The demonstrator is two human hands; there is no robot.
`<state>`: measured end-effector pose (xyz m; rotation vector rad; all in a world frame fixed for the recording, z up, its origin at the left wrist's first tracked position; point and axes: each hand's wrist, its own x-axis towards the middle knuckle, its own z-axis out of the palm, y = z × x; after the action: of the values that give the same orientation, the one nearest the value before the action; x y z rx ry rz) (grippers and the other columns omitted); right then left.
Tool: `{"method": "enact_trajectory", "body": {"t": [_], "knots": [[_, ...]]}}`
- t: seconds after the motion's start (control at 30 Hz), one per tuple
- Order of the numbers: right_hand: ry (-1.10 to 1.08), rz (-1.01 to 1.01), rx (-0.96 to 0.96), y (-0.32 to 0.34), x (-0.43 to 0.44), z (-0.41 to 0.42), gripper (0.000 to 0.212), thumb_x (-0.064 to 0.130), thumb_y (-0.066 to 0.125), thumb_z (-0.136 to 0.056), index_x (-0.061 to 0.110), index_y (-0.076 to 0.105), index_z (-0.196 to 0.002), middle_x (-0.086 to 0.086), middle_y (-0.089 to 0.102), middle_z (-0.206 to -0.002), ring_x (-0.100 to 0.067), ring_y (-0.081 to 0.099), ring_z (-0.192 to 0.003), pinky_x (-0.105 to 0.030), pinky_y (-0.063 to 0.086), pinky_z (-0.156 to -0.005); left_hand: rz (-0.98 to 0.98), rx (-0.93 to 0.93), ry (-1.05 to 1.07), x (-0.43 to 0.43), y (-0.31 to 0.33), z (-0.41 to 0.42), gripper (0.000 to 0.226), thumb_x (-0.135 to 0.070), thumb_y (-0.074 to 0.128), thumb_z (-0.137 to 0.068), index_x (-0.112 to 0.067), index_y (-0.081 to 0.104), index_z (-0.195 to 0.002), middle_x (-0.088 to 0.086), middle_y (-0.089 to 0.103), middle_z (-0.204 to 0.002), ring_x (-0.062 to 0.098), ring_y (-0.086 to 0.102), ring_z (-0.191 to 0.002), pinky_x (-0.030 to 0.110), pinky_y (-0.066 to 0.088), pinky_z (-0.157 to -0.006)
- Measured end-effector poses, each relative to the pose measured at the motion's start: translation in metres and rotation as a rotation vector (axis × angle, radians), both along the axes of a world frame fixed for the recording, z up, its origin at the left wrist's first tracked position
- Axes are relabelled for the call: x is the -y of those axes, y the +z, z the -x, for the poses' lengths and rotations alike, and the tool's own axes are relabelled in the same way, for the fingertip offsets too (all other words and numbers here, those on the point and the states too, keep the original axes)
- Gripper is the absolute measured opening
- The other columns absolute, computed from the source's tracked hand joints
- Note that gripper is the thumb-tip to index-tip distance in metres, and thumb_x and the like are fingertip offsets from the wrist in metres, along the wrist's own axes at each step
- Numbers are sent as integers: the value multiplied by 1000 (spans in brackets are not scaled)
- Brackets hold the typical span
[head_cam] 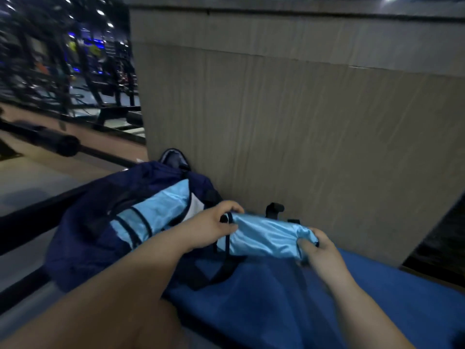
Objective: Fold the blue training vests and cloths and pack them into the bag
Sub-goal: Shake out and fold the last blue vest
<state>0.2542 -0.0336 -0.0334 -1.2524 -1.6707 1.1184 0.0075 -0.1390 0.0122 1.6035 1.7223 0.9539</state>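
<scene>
A folded light blue vest [266,236] with dark trim is held between both hands just right of the bag. My left hand [214,227] grips its left end, thumb on top. My right hand [322,250] pinches its right end. The dark navy bag [85,238] lies open at the left, and a folded light blue vest [156,212] with dark stripes sits in its opening. A darker blue cloth [302,298] is spread flat beneath my hands.
A tall beige panelled wall [302,122] rises right behind the vest. Black clips [275,210] stand at its foot. A black rail [30,210] runs along the left, with gym machines [75,71] in the dim background beyond it.
</scene>
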Motion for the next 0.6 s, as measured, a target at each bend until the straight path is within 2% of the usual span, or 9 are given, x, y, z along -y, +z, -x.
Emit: {"method": "enact_trajectory", "body": {"t": [0.1, 0.2, 0.27, 0.33, 0.4, 0.47, 0.53, 0.6], "knots": [[58, -54, -92, 23, 3, 60, 17, 13, 60, -90, 29, 63, -95, 1, 69, -92, -19, 65, -87, -40, 53, -85, -102, 129, 174, 24, 14, 40, 27, -20, 61, -93, -41, 59, -109, -3, 65, -110, 19, 64, -102, 37, 48, -95], [92, -94, -180, 43, 1, 125, 15, 22, 67, -83, 32, 63, -92, 1, 70, -96, -24, 67, -93, -51, 53, -91, -186, 206, 402, 47, 24, 77, 24, -16, 63, -89, -40, 62, -95, 2, 68, -95, 23, 65, -88, 38, 51, -81], [143, -106, -219, 54, 2, 167, 17, 19, 68, -84, 32, 61, -92, 1, 69, -98, -26, 67, -97, -51, 54, -90, -181, 160, 555, 62, 27, 103, 15, -15, 62, -87, -30, 62, -92, 2, 65, -82, 21, 62, -75, 31, 47, -67], [202, -128, -203, 64, 10, 204, 18, 16, 66, -89, 30, 58, -97, 3, 66, -99, -22, 66, -96, -40, 55, -86, -73, -35, 670, 77, 24, 129, 4, -22, 63, -84, -25, 62, -87, 2, 65, -80, 19, 61, -74, 29, 46, -66], [244, -162, -124, 70, 16, 233, 19, 19, 65, -91, 25, 54, -105, 6, 62, -99, -14, 62, -89, -27, 50, -74, 122, -302, 684, 88, 19, 149, 9, -33, 62, -82, -27, 59, -86, 0, 66, -93, 18, 61, -86, 30, 49, -76], [272, -208, -20, 70, 19, 254, 20, 23, 63, -92, 25, 50, -107, 10, 56, -95, -7, 55, -81, -19, 42, -63, 249, -488, 644, 92, 14, 161, 31, -38, 63, -79, -31, 57, -109, 1, 61, -119, 20, 57, -107, 33, 48, -90], [265, -245, 55, 69, 22, 267, 24, 25, 63, -93, 22, 50, -113, 10, 53, -97, -7, 51, -80, -17, 37, -60, 140, -492, 571, 89, 11, 167, 72, -29, 66, -76, -32, 38, -142, -2, 42, -145, 21, 41, -132, 38, 40, -106], [260, -258, 93, 69, 20, 276, 36, 25, 64, -93, 16, 50, -125, 5, 55, -108, -9, 50, -87, -18, 38, -69, -70, -362, 396, 81, 11, 164, 82, -19, 65, -78, -42, 27, -147, -12, 29, -152, 12, 26, -142, 28, 28, -115]]}}
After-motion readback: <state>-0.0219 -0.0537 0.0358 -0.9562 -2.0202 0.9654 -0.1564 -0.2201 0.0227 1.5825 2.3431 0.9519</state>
